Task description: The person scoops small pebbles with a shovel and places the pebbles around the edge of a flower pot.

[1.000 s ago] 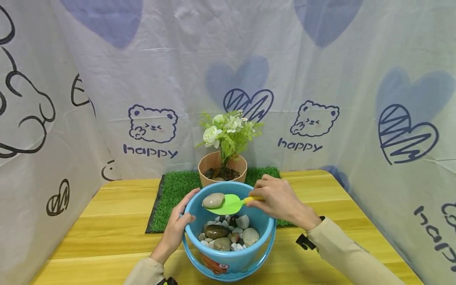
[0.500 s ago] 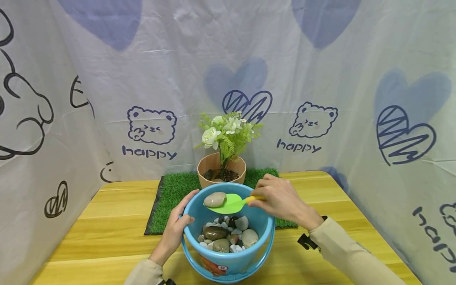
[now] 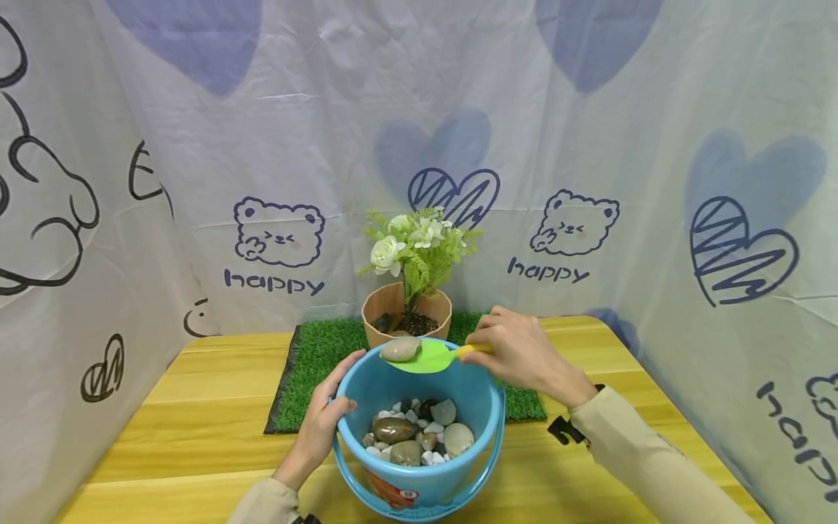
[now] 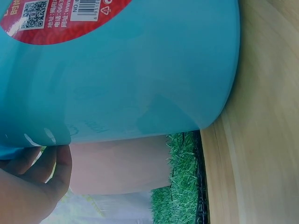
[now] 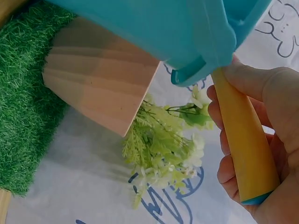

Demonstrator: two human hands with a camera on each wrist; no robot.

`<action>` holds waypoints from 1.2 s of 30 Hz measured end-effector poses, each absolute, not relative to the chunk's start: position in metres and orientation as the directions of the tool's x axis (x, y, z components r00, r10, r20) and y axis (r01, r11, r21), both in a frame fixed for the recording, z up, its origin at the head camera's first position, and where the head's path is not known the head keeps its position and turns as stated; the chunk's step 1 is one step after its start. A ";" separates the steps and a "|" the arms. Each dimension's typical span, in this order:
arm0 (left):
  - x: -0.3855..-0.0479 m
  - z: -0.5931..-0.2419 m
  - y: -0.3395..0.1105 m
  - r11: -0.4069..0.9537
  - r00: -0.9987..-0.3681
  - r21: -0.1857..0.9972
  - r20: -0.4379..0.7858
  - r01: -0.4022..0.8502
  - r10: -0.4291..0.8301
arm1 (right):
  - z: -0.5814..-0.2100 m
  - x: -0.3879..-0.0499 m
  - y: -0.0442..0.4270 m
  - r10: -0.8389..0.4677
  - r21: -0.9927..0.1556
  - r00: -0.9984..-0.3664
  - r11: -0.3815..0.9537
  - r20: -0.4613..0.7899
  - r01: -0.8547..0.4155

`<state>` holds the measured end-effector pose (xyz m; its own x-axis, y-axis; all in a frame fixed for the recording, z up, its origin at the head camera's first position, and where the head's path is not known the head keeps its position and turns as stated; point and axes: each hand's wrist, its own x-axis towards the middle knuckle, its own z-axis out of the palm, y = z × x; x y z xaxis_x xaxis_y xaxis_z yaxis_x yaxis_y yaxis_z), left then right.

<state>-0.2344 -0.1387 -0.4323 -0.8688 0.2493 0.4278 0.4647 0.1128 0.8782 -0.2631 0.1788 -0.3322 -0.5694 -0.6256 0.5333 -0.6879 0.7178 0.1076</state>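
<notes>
A light blue bucket (image 3: 452, 482) holds a bed of small pebbles with several larger stones (image 3: 406, 453). My left hand (image 3: 322, 413) grips its left rim, thumb over the edge and fingers along the outside wall. A toy shovel (image 3: 433, 357) with a green blade and yellow handle is in my right hand (image 3: 517, 351), held at the bucket's far rim. On its blade lies a smooth grey-beige stone (image 3: 401, 349). In the right wrist view, my fingers wrap round the yellow handle (image 5: 245, 140), while the bucket hides the blade.
Just behind the bucket stands a peach flowerpot (image 3: 378, 333) with white artificial flowers (image 3: 419, 244), dark soil and stones inside. It sits on a green artificial grass mat (image 3: 314, 378) on the wooden table (image 3: 196, 393). The bucket's blue handle (image 3: 497, 444) hangs down in front.
The shovel, with the stone on it, has risen and moved away from me to the bucket's far rim. My left hand keeps its grip on the bucket.
</notes>
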 end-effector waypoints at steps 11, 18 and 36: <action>-0.234 -0.433 -0.139 0.110 -0.873 0.884 0.419 0.455 0.250 | -0.328 -0.275 0.179 -0.572 0.063 -0.649 0.772 0.502 -0.632; -0.234 -0.432 -0.140 0.097 -0.871 0.884 0.422 0.457 0.253 | -0.327 -0.286 0.179 -0.525 0.029 -0.699 0.809 0.487 -0.587; -0.234 -0.429 -0.138 0.089 -0.890 0.906 0.383 0.414 0.246 | -0.334 -0.314 0.183 -0.451 -0.029 -0.778 0.857 0.437 -0.514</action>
<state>-0.2339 -0.1385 -0.4291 -0.8903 0.2461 0.3832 0.4144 0.0885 0.9058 -0.3139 0.1826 -0.3340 -0.7781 -0.4514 0.4367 -0.5139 0.8573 -0.0295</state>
